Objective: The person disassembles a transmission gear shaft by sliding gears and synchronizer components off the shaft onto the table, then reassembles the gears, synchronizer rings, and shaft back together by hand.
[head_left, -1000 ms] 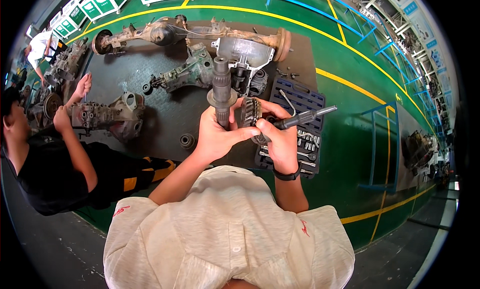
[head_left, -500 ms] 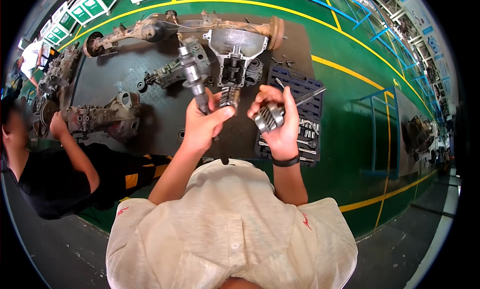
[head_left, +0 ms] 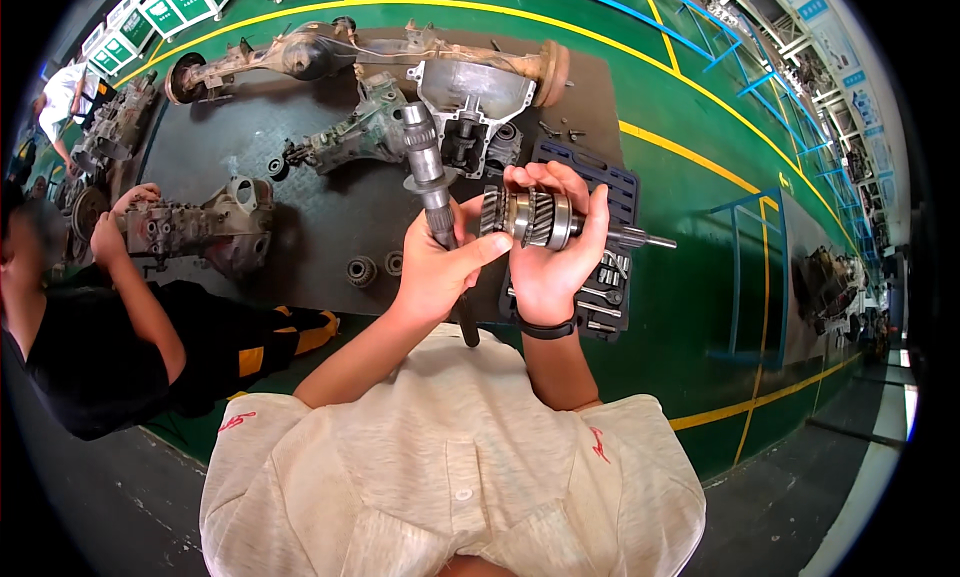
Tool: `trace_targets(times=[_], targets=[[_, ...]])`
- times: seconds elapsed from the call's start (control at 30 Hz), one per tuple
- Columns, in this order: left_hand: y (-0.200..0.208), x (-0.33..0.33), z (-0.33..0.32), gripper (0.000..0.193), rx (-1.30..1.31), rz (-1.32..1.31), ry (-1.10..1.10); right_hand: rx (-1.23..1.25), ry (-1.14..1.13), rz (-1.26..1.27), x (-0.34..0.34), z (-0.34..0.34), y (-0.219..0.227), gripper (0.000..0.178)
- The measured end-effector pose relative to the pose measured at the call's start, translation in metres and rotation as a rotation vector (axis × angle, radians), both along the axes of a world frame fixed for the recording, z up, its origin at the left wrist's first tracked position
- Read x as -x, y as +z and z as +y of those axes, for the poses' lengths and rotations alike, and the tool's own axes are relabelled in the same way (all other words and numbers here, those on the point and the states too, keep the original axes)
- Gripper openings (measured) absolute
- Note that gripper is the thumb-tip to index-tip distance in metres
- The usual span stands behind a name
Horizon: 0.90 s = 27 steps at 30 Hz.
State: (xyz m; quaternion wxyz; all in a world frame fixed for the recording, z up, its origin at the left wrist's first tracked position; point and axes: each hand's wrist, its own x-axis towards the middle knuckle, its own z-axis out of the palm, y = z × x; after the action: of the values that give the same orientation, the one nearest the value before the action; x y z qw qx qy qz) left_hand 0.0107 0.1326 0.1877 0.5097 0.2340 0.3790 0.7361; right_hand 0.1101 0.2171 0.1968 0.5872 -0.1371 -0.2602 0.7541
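My left hand (head_left: 436,269) is closed around a long stepped steel shaft (head_left: 427,165), which points away from me with its lower end near my shirt. The same hand's thumb and fingers also pinch a helical gear (head_left: 492,215). My right hand (head_left: 548,282) cradles a gear shaft (head_left: 543,220) with its fingers curled over the top. A thin splined end of that gear shaft (head_left: 642,239) sticks out to the right. The helical gear sits against the gear shaft's left end; whether it is fully on it I cannot tell.
A dark workbench (head_left: 330,212) carries a rusty axle (head_left: 400,49), an open bell-shaped housing (head_left: 470,92), a grey casing (head_left: 365,127) and loose gears (head_left: 361,270). A socket set case (head_left: 610,182) lies right. At left, a co-worker's hands (head_left: 118,232) touch a gearbox (head_left: 205,222).
My hands have come together. The helical gear in my left hand has moved right to the gear shaft's end, and my right hand has turned that shaft nearly level.
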Motion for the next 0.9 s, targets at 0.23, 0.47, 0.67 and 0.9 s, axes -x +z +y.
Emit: trace_targets(times=[0.23,0.47,0.67,0.9], targets=[[0.001,0.002,0.003,0.043,-0.015,0.032,-0.043,-0.074,0.005,-0.050,-0.002,-0.005,0.004,0.062],[-0.003,0.007,0.002,0.045,-0.044,0.054,-0.067,-0.145,0.055,-0.078,-0.004,-0.007,0.000,0.050],[-0.008,0.012,0.003,0.045,-0.026,0.083,-0.058,-0.129,0.130,-0.089,-0.007,-0.004,-0.001,0.041],[-0.025,0.025,0.010,0.047,0.154,0.014,-0.038,0.261,0.290,-0.010,-0.014,0.015,-0.023,0.039]])
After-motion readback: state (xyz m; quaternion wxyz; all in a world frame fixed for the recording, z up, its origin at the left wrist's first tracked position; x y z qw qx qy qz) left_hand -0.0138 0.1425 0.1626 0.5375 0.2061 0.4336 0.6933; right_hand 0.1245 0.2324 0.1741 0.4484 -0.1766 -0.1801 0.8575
